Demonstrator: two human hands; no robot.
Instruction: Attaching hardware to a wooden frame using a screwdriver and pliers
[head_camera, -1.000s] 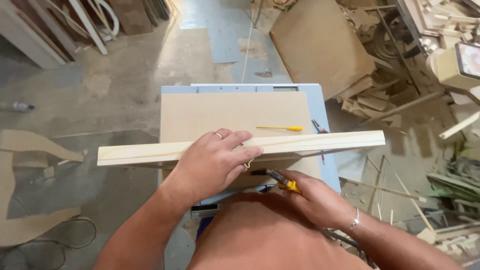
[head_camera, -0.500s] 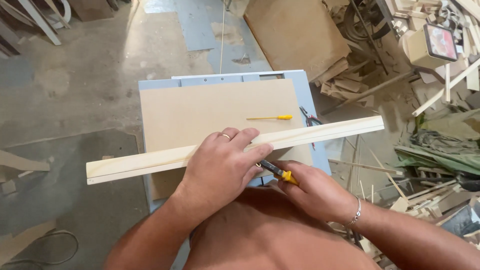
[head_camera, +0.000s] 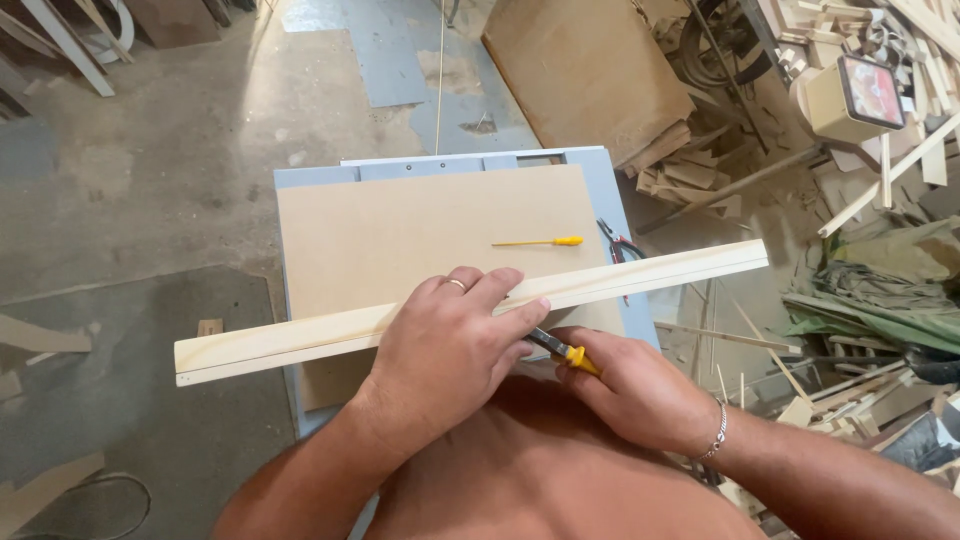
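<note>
— So, the strip?
— Long pale wooden batten (head_camera: 640, 278), clean-sawn, light grain. Lies slantwise across the brown fibreboard sheet (head_camera: 400, 235) on the grey-blue work table (head_camera: 310, 178), both ends overhanging.
— Hands?
— Left hand (head_camera: 450, 345) lies flat over the batten's middle, fingers spread, pressing it down; ring on one finger. Right hand (head_camera: 630, 385) clenched round a yellow-and-black utility knife (head_camera: 560, 350), tip just beside the batten's near edge.
— Else?
— Yellow-handled screwdriver (head_camera: 538, 241) lies loose on the board beyond; pliers (head_camera: 618, 240) at the table's right edge.
</note>
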